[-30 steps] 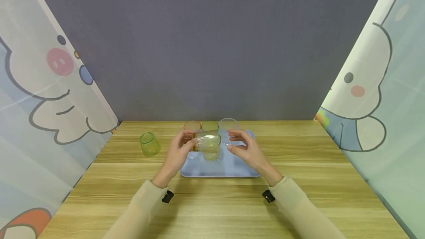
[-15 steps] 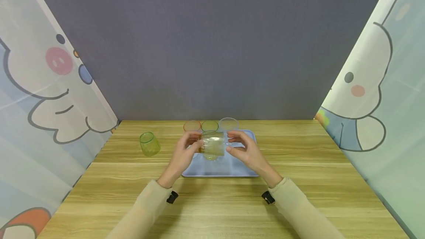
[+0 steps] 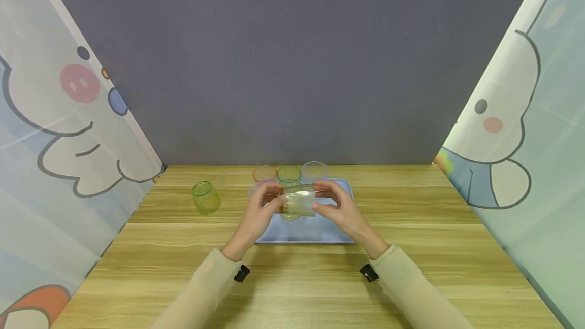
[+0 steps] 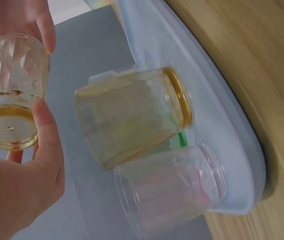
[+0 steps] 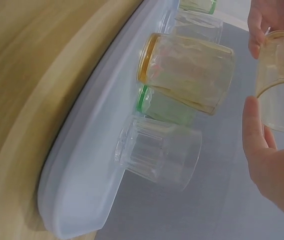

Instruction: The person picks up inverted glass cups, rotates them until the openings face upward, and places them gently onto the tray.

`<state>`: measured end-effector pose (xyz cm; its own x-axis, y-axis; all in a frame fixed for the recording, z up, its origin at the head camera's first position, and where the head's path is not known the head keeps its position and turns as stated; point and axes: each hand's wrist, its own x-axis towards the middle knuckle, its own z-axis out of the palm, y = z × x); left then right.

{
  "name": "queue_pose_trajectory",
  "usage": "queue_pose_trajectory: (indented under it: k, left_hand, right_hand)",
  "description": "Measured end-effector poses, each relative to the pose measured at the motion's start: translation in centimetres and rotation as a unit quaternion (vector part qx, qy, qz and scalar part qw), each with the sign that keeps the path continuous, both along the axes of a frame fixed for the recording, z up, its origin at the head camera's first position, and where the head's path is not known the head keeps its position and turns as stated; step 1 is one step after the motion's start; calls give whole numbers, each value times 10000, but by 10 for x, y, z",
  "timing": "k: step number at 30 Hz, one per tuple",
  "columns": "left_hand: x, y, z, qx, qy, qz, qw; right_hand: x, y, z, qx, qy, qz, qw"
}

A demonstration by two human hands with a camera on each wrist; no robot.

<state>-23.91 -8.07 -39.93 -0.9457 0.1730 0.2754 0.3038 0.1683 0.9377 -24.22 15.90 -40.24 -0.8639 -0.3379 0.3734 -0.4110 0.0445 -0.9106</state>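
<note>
My left hand [image 3: 259, 213] grips the base end of a clear amber-tinted drinking glass [image 3: 300, 201], held on its side above the tray. In the left wrist view the glass's thick amber base [image 4: 9, 127] faces the camera, with the left thumb along it. At the rim end is my right hand [image 3: 342, 211], thumb and fingers curled around the edge of the glass. Below, another amber glass [image 5: 189, 70] stands upright on the pale blue tray [image 3: 306, 235]. Clear glasses [image 5: 164, 150] flank it, with a green-based glass [image 5: 166, 105] behind.
Along the tray's back are a red-rimmed glass [image 3: 264, 172], a green-rimmed glass [image 3: 289, 172] and a wide clear glass [image 3: 315, 170]. A green glass [image 3: 206, 199] stands apart on the wooden table [image 3: 292, 288], left of the tray. A grey panel [image 3: 292, 65] rises behind.
My left hand has moved right with the amber glass, turning it nearly level and bringing its rim to my right hand, which stays almost in place. The right fingers now meet the rim.
</note>
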Motion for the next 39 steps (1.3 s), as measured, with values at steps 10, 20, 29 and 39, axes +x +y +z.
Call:
queue_pose_trajectory:
  k: [10, 20, 29, 39]
  left_hand:
    - [2, 4, 0, -86, -27, -181, 9998]
    - [2, 4, -1, -133, 9, -294, 9995]
    - [3, 1, 4, -118, 92, -559, 9983]
    - [-2, -8, 15, -427, 427, -917, 9940]
  right_hand:
    - [-3, 4, -5, -385, -281, 216, 9986]
    - [-3, 6, -5, -436, -232, 263, 9984]
    - [1, 7, 4, -367, -280, 204, 9987]
    - [-1, 7, 12, -407, -189, 255, 9987]
